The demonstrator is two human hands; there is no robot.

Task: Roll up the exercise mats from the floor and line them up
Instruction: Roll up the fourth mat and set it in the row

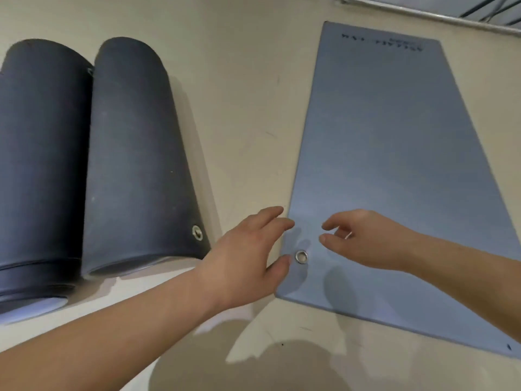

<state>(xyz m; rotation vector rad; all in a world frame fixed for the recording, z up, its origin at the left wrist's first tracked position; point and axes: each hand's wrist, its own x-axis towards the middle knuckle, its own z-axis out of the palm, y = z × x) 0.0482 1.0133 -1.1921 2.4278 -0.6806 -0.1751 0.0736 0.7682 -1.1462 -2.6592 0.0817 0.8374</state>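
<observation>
1. Head view: a grey-blue flat mat (394, 165) lies unrolled on the pale floor (239, 94), right of centre. Its long axis runs from the near short edge by the hands away to the far short edge near the wall, leaning slightly rightward toward the viewer. Dark printed lettering (380, 42) sits at the far end, upside down from here.
2. A metal eyelet (301, 256) is set in the mat's near left corner.
3. Two dark rolled mats lie side by side on the left, touching along their length: the outer roll (42, 165) at the frame's left edge and the inner roll (135, 165) just right of it. Their long axes run roughly parallel to the flat mat's, open ends toward the viewer. The inner roll shows its own eyelet (197, 232) near its lower right.
4. The left hand (242, 255) reaches to the flat mat's left edge, fingers spread, thumb tip just beside the eyelet; whether it touches the mat I cannot tell.
5. The right hand (363, 238) hovers over the mat's near end, fingers loosely curled and apart, holding nothing.
6. Shadows of both arms fall on the floor and the mat's near edge.
</observation>
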